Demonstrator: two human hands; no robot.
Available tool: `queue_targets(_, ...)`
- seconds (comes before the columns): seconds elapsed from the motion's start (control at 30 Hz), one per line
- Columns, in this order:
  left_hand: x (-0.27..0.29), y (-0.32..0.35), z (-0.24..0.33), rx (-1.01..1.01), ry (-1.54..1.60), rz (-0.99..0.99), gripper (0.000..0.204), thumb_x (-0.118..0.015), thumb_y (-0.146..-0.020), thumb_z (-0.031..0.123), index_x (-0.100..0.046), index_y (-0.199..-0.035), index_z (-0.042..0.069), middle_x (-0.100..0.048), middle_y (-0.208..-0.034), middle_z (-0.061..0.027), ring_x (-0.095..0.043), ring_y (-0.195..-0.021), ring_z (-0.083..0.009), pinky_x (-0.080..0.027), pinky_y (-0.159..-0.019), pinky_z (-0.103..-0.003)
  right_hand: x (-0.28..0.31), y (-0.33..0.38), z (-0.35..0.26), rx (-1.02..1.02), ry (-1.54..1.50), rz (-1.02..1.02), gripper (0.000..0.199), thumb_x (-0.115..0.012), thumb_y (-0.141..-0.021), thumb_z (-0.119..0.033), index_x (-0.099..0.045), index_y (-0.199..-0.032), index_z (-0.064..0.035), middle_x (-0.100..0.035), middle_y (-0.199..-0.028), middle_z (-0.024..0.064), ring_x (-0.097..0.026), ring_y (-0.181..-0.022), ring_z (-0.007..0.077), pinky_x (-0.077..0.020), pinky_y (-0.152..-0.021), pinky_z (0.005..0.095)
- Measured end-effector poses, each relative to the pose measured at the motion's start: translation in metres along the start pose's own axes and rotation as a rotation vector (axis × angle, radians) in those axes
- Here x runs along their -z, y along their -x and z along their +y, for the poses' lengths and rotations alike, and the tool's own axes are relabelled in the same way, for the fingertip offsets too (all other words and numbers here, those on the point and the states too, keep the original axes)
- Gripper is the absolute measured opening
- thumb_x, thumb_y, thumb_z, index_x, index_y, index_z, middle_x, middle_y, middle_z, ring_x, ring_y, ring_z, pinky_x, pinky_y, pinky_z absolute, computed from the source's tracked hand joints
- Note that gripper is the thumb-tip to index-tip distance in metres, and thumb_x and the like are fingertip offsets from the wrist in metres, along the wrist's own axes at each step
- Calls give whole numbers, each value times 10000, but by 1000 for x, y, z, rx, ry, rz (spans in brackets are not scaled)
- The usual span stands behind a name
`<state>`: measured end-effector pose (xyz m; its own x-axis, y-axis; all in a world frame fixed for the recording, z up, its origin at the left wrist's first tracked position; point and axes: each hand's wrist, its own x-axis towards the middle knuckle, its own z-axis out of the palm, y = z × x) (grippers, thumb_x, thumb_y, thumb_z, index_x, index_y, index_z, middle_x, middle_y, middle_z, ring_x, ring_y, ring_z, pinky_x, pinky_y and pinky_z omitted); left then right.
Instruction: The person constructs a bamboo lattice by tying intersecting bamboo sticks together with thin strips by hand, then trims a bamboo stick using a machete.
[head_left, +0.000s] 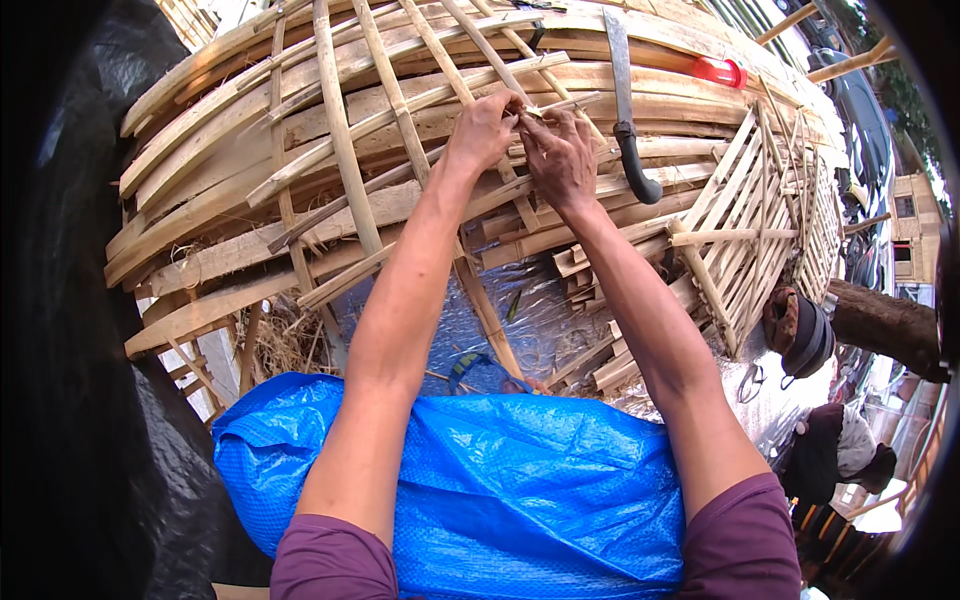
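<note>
My left hand (482, 132) and my right hand (562, 162) meet over a lattice of split bamboo slats (340, 120), fingertips nearly touching. Each hand is closed in a pinch at a crossing of the slats. Between the fingertips shows a small pale sliver (536, 112), too small to name; the fingers cover most of it. Just right of my right hand lies a machete (620, 80) with a worn grey blade and a curved black handle, resting across the wood.
Long stacked planks (680, 110) lie under the lattice. A red plastic container (718, 72) sits on them. Finished-looking slatted panels (745, 215) lean at the right, near a dark cap (805, 335). Blue tarpaulin (530, 480) covers my lap. Black sheeting (160, 440) hangs at the left.
</note>
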<state>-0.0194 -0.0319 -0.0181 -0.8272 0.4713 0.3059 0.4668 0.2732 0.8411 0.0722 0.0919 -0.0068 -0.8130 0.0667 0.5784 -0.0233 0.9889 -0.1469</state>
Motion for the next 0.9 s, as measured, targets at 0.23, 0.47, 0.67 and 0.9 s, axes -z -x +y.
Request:
queue_targets(0.23, 13, 2, -6, -77, 85, -153, 371, -613, -820, -42, -573, -1183, 25, -662, -1096, -180, -669, -1004, -281, -531, -888, -347, 2, -6, 1, 90, 120, -52, 307, -632, -888, -296, -692, -1189, -273, -614, -1222, 73, -543, -1109, 280, -421, -882, 424)
queue_targets(0.47, -2, 16, 21, -152, -256, 77, 404, -694, -785, -9, -587, -1164, 79, -671, -1088, -186, -670, -986, -349, -572, -818, -421, 0, 0, 17, 70, -71, -100, 348, -646, -879, -223, -674, -1226, -231, -599, -1242, 112, -537, -1123, 315, -438, -936, 438)
queue_targets(0.67, -5, 12, 8, -127, -220, 112, 374, -722, -804, 43, -589, -1149, 97, -701, -974, -181, -692, -895, -355, -584, -753, -434, 3, -8, 21, 132, -205, -34, 362, -665, -858, -168, -673, -1219, -182, -620, -1198, 126, -569, -1059, 321, -457, -939, 420)
queue_targets(0.9, -7, 11, 10, -45, -201, 75, 375, -708, -828, 78, -541, -1163, 101, -710, -977, -161, -688, -918, -350, -562, -761, -429, 8, -26, 30, 86, -302, -109, 260, -683, -857, -181, -702, -1107, -113, -693, -1028, 86, -613, -980, 294, -496, -867, 391)
